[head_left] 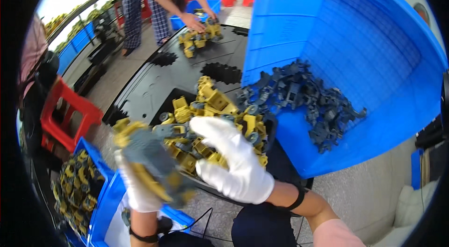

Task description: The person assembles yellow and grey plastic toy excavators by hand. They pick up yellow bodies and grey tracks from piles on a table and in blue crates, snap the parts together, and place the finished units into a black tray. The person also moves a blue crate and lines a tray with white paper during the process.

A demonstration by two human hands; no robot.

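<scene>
My left hand (140, 188), in a white glove, grips a grey and yellow toy vehicle (152, 153) at the lower left. The toy is smeared by motion, and part of my grip is hidden behind it. My right hand (238, 167), also gloved in white, has its thumb and fingers apart with nothing between them. It hovers over the near side of a black tray (271, 130) heaped with yellow toy vehicles (215, 99) that have grey wheels.
A large blue bin (369, 116) tilts at the right, with dark grey plastic parts (299, 88) inside. Across the black table (168, 76), a co-worker's hands (194, 22) handle yellow toys. A blue crate (96, 200) with more toys and a red stool (70, 111) stand at the left.
</scene>
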